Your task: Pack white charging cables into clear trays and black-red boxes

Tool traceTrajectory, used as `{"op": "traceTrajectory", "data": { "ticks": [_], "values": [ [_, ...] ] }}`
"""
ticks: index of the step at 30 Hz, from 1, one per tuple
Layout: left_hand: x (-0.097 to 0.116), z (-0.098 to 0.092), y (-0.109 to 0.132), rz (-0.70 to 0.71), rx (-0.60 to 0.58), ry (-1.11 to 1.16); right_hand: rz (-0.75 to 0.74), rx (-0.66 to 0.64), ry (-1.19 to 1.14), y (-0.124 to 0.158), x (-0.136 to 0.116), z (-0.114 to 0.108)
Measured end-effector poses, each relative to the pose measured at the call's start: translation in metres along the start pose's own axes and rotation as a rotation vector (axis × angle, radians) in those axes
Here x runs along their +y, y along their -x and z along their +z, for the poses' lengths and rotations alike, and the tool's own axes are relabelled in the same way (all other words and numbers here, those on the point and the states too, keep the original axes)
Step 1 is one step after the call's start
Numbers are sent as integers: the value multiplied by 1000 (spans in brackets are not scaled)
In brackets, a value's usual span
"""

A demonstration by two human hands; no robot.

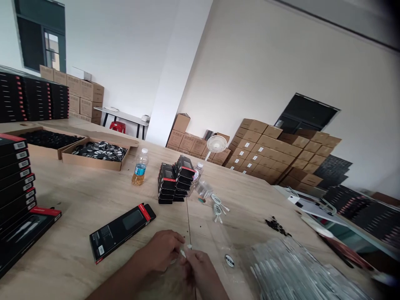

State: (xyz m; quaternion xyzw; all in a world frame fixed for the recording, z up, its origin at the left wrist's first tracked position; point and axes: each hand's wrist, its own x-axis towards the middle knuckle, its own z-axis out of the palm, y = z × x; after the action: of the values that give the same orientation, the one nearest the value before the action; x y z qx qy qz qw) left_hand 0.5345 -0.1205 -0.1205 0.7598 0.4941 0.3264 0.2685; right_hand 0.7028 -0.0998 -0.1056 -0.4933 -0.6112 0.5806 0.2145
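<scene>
Low in the middle of the view, my left hand (165, 249) and my right hand (200, 266) come close together above the table. Their fingers pinch what looks like a white cable (183, 252), with small pale ends showing between them; most of it is hidden. To the left of my hands lies a flat black box (123, 229) with a red band. Coiled white cables (217, 208) rest beyond my right hand. A clear plastic tray (236, 266) with a round black-and-white label lies to its right.
Stacked black boxes (168, 181) and a bottle (140, 166) stand ahead. Cartons of black parts (96, 162) sit at the left, near a tall box stack (14, 175). Clear plastic trays (290, 271) pile up at right, with small black pieces (276, 226) behind.
</scene>
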Motion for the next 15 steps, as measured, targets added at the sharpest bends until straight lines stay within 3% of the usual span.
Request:
{"op": "traceTrajectory", "data": {
  "ticks": [4,10,12,15],
  "values": [
    [-7,0,-2,-2,-2,23,-313,54,508,11,-13,-28],
    [-9,-1,-1,44,-28,70,-983,-203,1378,21,-26,-51],
    [-8,-2,0,61,-33,76,-1187,-232,1554,20,-29,-52],
    [-8,-2,-1,106,-52,74,-1450,-231,1617,17,-36,-47]
  ]
}}
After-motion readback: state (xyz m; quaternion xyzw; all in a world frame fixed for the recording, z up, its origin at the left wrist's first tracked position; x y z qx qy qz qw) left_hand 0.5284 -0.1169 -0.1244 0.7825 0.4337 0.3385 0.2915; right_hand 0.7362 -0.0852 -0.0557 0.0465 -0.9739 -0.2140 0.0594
